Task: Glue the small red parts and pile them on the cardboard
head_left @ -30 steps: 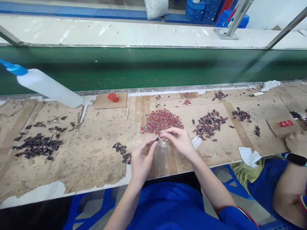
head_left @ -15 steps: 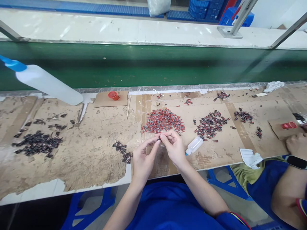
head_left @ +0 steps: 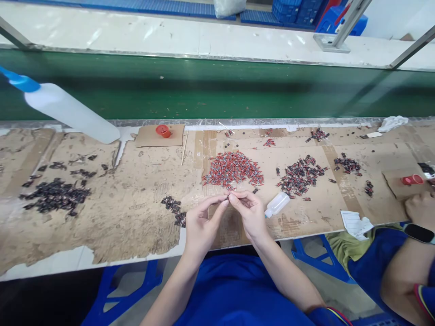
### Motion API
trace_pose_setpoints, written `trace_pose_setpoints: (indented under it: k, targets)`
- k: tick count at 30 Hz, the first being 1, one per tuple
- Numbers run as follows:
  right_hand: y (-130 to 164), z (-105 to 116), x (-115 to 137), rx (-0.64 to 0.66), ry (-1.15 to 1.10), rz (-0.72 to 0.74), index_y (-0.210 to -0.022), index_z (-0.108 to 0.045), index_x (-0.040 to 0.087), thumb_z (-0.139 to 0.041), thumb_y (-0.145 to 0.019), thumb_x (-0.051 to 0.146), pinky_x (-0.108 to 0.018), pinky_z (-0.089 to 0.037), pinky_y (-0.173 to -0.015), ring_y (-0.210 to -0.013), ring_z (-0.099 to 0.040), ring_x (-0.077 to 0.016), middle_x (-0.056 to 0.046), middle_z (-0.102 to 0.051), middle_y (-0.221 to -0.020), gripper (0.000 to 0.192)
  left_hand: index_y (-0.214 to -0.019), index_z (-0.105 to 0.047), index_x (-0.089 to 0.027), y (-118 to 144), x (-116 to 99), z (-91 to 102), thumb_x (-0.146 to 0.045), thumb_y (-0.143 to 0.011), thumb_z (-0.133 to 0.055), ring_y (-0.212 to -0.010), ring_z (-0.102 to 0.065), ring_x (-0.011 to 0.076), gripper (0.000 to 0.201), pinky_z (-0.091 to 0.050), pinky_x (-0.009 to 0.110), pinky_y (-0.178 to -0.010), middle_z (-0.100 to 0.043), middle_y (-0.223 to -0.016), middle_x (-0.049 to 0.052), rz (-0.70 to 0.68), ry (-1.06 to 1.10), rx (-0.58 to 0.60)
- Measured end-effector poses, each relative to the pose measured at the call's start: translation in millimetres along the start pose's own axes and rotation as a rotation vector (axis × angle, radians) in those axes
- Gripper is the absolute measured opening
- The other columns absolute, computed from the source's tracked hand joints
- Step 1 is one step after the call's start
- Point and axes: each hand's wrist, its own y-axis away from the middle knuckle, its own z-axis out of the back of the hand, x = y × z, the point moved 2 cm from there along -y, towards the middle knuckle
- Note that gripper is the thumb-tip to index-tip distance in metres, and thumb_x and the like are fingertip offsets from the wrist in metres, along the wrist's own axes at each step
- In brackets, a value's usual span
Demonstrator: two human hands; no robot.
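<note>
Left hand (head_left: pixel 201 225) and right hand (head_left: pixel 249 210) raised just above the cardboard-covered bench (head_left: pixel 136 213), fingertips pinched together on one tiny dark part (head_left: pixel 227 196), too small to identify. Just beyond: heap of red wired parts (head_left: pixel 233 168). Beside right hand: small white squeeze bottle (head_left: pixel 277 204) lying on its side. Left of left hand: little clump of black parts (head_left: pixel 175 210). Far right: co-worker's hand (head_left: pixel 419 208).

Bright, even light fills the scene, with white glare on the far ledge (head_left: pixel 204 38). Shadows on the tabletop (head_left: pixel 129 213) are soft and faint. Straight lines bow toward the edges. The white bottle (head_left: pixel 68 113) at left looks slightly blurred.
</note>
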Motion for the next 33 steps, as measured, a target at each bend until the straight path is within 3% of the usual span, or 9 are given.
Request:
trace_pose_setpoints:
  k: [8, 14, 20, 27, 33]
  targets:
    - [2, 8, 3, 0.023, 0.052, 0.011, -0.070, -0.075, 0.023, -0.084, -0.062, 0.038, -0.037, -0.060, -0.081, -0.081, -0.072, -0.0203, -0.003, -0.077, -0.082, 0.019, -0.083, -0.075, -0.018, -2, -4, 0.8, -0.033, -0.074, -0.072, -0.081, -0.071, 0.0193, 0.018, -0.058, 0.032, -0.081, -0.077, -0.084, 0.006, 0.041, 0.037, 0.036]
    - [10, 10, 17, 0.124, 0.199, 0.150, -0.083, -0.079, 0.025, -0.075, -0.075, 0.032, -0.035, -0.061, -0.078, -0.083, -0.073, -0.0209, -0.004, -0.078, -0.087, 0.011, -0.080, -0.073, -0.019, -2, -7, 0.9, -0.029, -0.074, -0.070, -0.079, -0.070, 0.0181, 0.013, -0.058, 0.029, -0.079, -0.076, -0.081, 0.005, 0.051, 0.065, 0.066]
    - [18, 11, 17, 0.075, 0.413, 0.390, -0.091, -0.078, 0.028, -0.066, -0.085, 0.024, -0.038, -0.059, -0.084, -0.088, -0.071, -0.0213, -0.005, -0.077, -0.092, 0.014, -0.081, -0.075, -0.019, 0, -6, 1.6, -0.032, -0.073, -0.072, -0.081, -0.072, 0.0196, 0.015, -0.059, 0.032, -0.081, -0.077, -0.083, 0.005, 0.064, 0.080, 0.089]
    - [19, 11, 17, 0.032, 0.457, 0.449, -0.093, -0.078, 0.028, -0.065, -0.086, 0.020, -0.036, -0.059, -0.081, -0.087, -0.071, -0.0204, -0.004, -0.076, -0.090, 0.016, -0.086, -0.077, -0.018, 1, -1, 1.1, -0.033, -0.071, -0.075, -0.086, -0.074, 0.0217, 0.021, -0.060, 0.035, -0.085, -0.078, -0.089, 0.007, 0.120, 0.115, 0.089]
    - [19, 9, 17, 0.077, 0.492, 0.565, -0.096, -0.077, 0.026, -0.064, -0.087, 0.014, -0.031, -0.059, -0.078, -0.084, -0.071, -0.0175, -0.005, -0.076, -0.089, 0.020, -0.085, -0.075, -0.018, 2, 0, 2.0, -0.033, -0.075, -0.073, -0.084, -0.073, 0.0197, 0.018, -0.059, 0.032, -0.084, -0.078, -0.087, 0.005, 0.079, 0.079, 0.071]
